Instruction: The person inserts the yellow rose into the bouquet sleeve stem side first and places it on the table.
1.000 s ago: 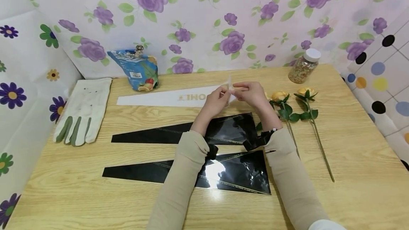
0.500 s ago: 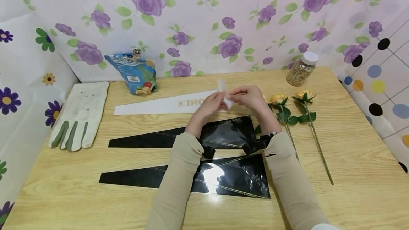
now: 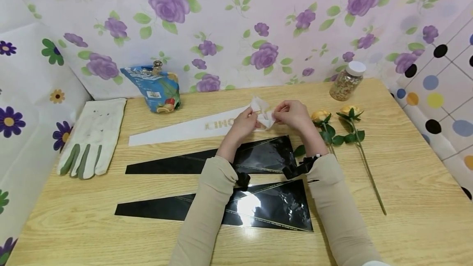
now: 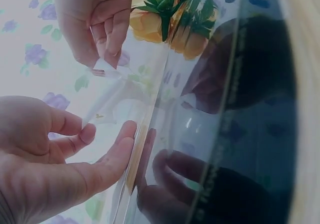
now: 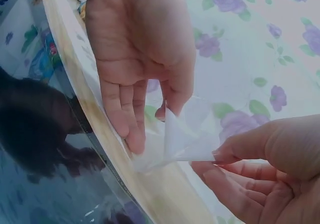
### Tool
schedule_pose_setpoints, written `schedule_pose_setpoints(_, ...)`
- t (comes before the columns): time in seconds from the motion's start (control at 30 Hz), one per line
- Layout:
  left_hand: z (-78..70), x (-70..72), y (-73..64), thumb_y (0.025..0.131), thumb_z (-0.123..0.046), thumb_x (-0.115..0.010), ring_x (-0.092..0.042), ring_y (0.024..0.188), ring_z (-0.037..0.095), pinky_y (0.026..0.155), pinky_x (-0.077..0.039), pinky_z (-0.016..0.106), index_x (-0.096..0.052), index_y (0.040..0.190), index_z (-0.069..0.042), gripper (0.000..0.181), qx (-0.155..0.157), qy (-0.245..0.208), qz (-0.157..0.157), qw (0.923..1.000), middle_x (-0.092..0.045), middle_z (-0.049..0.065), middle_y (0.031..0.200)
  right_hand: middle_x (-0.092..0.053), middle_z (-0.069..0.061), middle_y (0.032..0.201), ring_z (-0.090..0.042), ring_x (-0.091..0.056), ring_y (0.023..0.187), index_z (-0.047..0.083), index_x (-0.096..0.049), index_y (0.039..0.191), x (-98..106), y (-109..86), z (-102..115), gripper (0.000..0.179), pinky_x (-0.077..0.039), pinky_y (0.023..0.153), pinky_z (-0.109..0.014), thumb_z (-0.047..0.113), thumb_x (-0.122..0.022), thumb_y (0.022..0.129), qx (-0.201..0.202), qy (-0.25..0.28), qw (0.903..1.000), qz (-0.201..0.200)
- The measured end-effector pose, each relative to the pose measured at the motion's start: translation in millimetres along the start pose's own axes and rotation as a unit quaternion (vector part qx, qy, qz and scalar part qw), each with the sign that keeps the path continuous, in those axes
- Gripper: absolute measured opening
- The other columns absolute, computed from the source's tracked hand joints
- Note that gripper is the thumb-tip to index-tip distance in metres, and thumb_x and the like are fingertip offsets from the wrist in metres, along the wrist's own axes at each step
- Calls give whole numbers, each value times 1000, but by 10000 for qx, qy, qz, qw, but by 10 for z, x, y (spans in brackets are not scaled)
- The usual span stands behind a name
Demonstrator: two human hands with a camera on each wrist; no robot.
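A white tapered flower sleeve [image 3: 177,129] with gold lettering lies on the table, its narrow end to the left. Both hands are at its wide end, where the thin film rises crumpled and spread. My left hand [image 3: 244,125] pinches one side of that edge, with two fingers reaching out below in the left wrist view. Opposite it, my right hand [image 3: 292,115] pinches the other side between thumb and fingertip; the right wrist view shows the folded film [image 5: 190,134] stretched between the hands. Beneath the wrists lie two black flower sleeves [image 3: 166,162] with gold lines.
Yellow roses [image 3: 320,115] with green stems lie right of the right hand. A jar [image 3: 347,83] with a white lid stands at the back right. A clipped blue pouch [image 3: 157,89] stands at the back left, near a white glove [image 3: 97,128].
The film at the sleeve's wide end has gone from a narrow upright edge to a wider, crumpled spread. My right hand has moved slightly away from the left. The head view has shifted a little.
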State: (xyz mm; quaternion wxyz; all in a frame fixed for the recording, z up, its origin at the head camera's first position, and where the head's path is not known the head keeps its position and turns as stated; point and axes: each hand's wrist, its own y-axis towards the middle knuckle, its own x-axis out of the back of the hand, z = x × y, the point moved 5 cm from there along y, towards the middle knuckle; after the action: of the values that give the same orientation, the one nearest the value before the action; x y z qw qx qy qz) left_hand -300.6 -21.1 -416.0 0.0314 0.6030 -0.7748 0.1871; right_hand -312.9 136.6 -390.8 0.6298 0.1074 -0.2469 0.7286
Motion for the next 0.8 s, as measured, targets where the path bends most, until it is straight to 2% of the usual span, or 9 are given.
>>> schedule_pose_setpoints(0.1, -17, -2, -10, 102, -28, -30, -60, 98, 23, 67, -37, 32, -36, 87, -10, 25, -42, 184, -30, 9998, -57, 12, 100, -67, -15, 89, -28, -68, 78, 3, -64, 101, -27, 9, 5, 19, -55, 69, -37, 17, -61, 89, 30, -353, 9994, 68)
schedule_pose_setpoints(0.2, -16, -8, -15, 102, -30, -28, -58, 98, 23, 72, -38, 33, -48, 103, -12, 27, 33, 342, -5, 9994, -59, 10, 104, -68, -15, 88, -26, -69, 75, 2, -66, 102, -84, 22, 10, 21, -55, 67, -35, 18, -59, 89, 73, -602, 9977, 289)
schedule_pose_setpoints(0.27, -17, -20, -18, 102, -31, -27, -56, 98, 24, 73, -39, 34, -48, 107, -12, 29, 60, 429, 55, 9990, -59, 9, 104, -69, -16, 86, -25, -69, 74, 2, -66, 101, -106, 22, 9, 21, -55, 67, -34, 17, -59, 89, 31, -561, 9977, 380)
schedule_pose_setpoints(0.3, -14, -26, -17, 102, -32, -27, -56, 99, 23, 72, -38, 34, -48, 106, -14, 29, 76, 455, 86, 9989, -58, 7, 103, -69, -15, 86, -25, -69, 74, 1, -67, 100, -107, 20, 7, 21, -55, 67, -34, 17, -59, 88, 7, -545, 9977, 395)
schedule_pose_setpoints(0.4, -15, -46, -16, 102, -31, -27, -58, 101, 24, 64, -34, 32, -39, 90, -11, 26, 12, 488, 155, 9987, -51, 11, 92, -68, -13, 82, -24, -69, 73, 1, -66, 96, -71, 0, 0, 19, -55, 67, -34, 16, -60, 88, -128, -492, 9980, 371)
schedule_pose_setpoints(0.53, -21, -41, -22, 101, -28, -31, -61, 103, 23, 60, -33, 30, -34, 84, -9, 26, -50, 449, 84, 9989, -53, 11, 96, -67, -11, 81, -24, -69, 75, 0, -65, 98, 12, -22, -20, 20, -54, 71, -34, 17, -59, 90, -299, -589, 9971, 367)
schedule_pose_setpoints(0.63, -28, -27, -33, 101, -29, -31, -60, 104, 24, 67, -37, 30, -48, 99, -10, 26, 21, 506, 65, 9987, -59, 10, 109, -65, -14, 91, -28, -66, 83, -1, -64, 101, 55, -14, -36, 22, -52, 78, -36, 18, -57, 92, -314, -833, 9953, 374)
schedule_pose_setpoints(0.7, -33, -22, -34, 102, -30, -29, -58, 105, 24, 71, -37, 30, -50, 115, -11, 32, 75, 590, 94, 9982, -61, 11, 112, -63, -17, 100, -31, -63, 90, 0, -64, 101, 72, -4, -46, 23, -50, 83, -38, 19, -55, 92, -308, -1017, 9938, 320)
schedule_pose_setpoints(0.8, -48, -23, -27, 103, -29, -27, -57, 103, 26, 72, -38, 31, -50, 123, -11, 36, 89, 684, 97, 9976, -62, 13, 109, -60, -18, 107, -31, -59, 93, 1, -65, 98, 93, 10, -56, 22, -47, 86, -39, 19, -54, 92, -244, -1349, 9905, 136)
